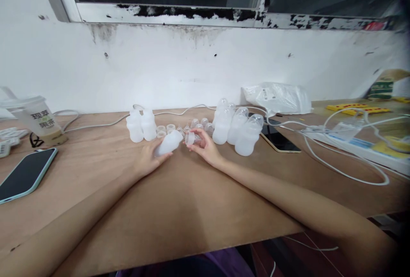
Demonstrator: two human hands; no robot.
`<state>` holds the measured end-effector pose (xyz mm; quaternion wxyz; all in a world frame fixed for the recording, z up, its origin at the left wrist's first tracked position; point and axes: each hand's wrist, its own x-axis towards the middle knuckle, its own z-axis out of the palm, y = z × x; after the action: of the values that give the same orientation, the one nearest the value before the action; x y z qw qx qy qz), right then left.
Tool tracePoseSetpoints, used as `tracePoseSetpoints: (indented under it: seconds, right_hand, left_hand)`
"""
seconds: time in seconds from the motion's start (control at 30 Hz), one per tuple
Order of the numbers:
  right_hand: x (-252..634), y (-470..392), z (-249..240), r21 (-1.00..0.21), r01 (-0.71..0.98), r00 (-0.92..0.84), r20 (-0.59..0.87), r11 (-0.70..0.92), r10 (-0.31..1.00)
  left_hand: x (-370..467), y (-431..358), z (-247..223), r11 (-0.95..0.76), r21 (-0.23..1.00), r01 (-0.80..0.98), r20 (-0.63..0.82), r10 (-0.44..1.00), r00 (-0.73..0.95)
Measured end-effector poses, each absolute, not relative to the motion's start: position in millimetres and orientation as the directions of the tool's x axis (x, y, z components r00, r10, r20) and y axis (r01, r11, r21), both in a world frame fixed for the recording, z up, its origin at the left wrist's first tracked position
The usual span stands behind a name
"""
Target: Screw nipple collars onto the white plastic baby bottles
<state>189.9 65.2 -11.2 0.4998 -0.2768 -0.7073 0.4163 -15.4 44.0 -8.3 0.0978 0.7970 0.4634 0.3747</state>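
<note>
My left hand (pixel 150 155) is wrapped around a frosted white baby bottle (pixel 169 142), tilted with its mouth toward the right. Between the fingertips of my right hand (pixel 205 148) is a small translucent bottle collar (pixel 189 138), close to that mouth but apart from it. Part of the collar is hidden by the fingers. Two open bottles (pixel 142 125) stand behind my left hand. Several collar rings (pixel 161 131) and clear domed caps (pixel 204 122) lie behind both hands. To the right stand several bottles topped with clear caps (pixel 246 136).
A phone (pixel 27 176) and a drink cup (pixel 45 121) are at the left. Another phone (pixel 278 138), a plastic bag (pixel 277 97), looping white cables (pixel 346 170) and a power strip (pixel 378 151) occupy the right. The wooden table (pixel 166 217) ends at its front edge.
</note>
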Motion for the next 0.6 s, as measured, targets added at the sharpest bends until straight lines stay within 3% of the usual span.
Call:
tracePoseSetpoints:
  seconds: [0.13, 0.23, 0.3, 0.43, 0.6]
  right_hand:
    - [199, 64, -8, -0.67, 0.153, -0.526, 0.567, 0.726, 0.634]
    - [204, 63, -5, -0.472, 0.172, -0.657, 0.599, 0.865, 0.458]
    - [205, 62, -4, -0.416, 0.189, -0.656, 0.621, 0.89, 0.43]
    - [203, 59, -5, -0.499, 0.311, -0.577, 0.577, 0.809, 0.578]
    - [199, 56, -10, -0.711, 0.359, -0.567, 0.348, 0.605, 0.746]
  left_hand:
    - [-18, 38, -8, -0.605, 0.387, 0.696, 0.48, 0.776, 0.409]
    - [-21, 35, -6, -0.642, 0.335, 0.689, 0.456, 0.751, 0.478]
    - [-23, 34, -6, -0.671, 0.31, 0.673, 0.458, 0.726, 0.513]
    - [-25, 32, -9, -0.699, 0.204, 0.686, 0.508, 0.674, 0.536]
    - [-22, 31, -11, -0.691, -0.124, 0.712, 0.616, 0.509, 0.601]
